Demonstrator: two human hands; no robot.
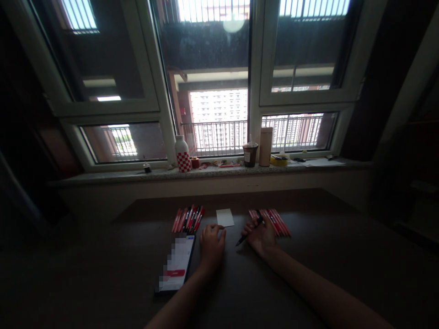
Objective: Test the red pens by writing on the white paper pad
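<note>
My right hand (263, 238) is turned partly palm up over the table, its fingers closed on a black pen (242, 240). The pen slants, with its tip down to the left. Behind that hand lies a row of red pencils or pens (280, 223), partly hidden by my fingers. My left hand (211, 243) rests palm down, fingers loosely bent and thumb apart, holding nothing. Just beyond its fingertips is a small white square of paper (225, 217). A row of red and black pens (188, 219) lies to its left, near a phone (176, 265) with a lit screen.
The dark table (302, 205) stands before a window sill (157, 173). On the sill are a red-checked white bottle (183, 154), a cup of dark drink (250, 155), a tan cylinder (265, 147), a yellow tape roll (279, 161) and white paper (322, 162).
</note>
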